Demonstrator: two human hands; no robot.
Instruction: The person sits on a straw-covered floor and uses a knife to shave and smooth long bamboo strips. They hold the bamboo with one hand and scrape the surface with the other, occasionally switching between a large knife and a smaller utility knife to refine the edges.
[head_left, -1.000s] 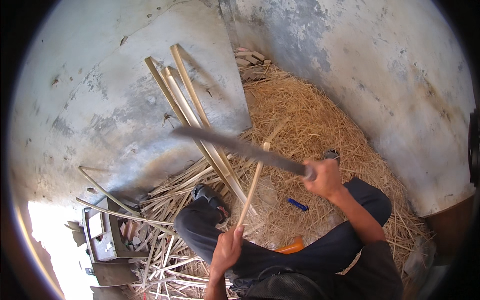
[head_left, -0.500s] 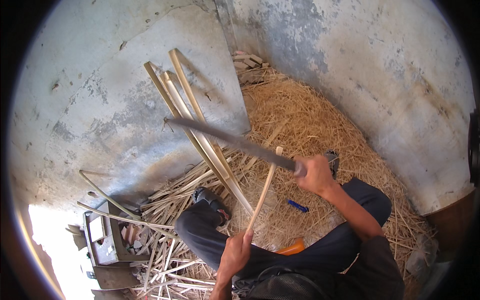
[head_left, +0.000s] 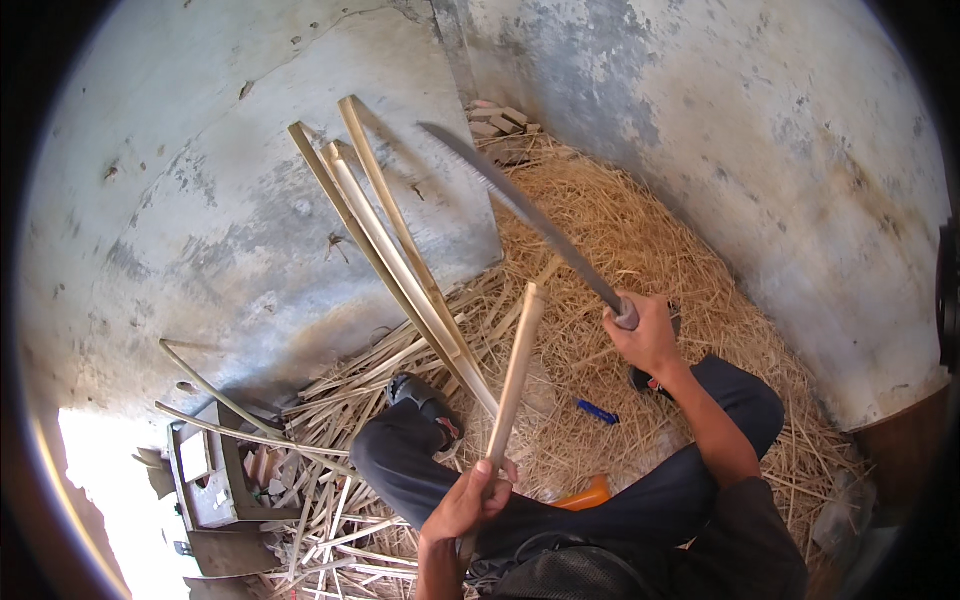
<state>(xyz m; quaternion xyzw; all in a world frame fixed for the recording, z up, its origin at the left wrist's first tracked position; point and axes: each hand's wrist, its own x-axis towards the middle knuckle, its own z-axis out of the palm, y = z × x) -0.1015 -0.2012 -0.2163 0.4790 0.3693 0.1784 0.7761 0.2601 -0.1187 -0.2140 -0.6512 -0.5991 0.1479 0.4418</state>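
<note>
Right hand (head_left: 645,335) is clamped around the handle of a long, slightly curved, dark metal blade (head_left: 540,220), forearm angled up from the lower right, the blade slanting up and leftward. Left hand (head_left: 468,503) is closed around a pale, flat-sided wooden strip (head_left: 515,370) — held tilted, its upper end leaning right, in front of the seated person's lap. Open room separates strip and blade; beyond them, straw-coloured shavings (head_left: 620,240) spread to the foot of the scuffed grey-white wall (head_left: 760,200). Several long, pale wooden strips (head_left: 375,210) lean left of the blade. Most of the handle is hidden in the fist; an orange object (head_left: 585,494) is partly covered by the dark trouser leg — its kind unclear.
</note>
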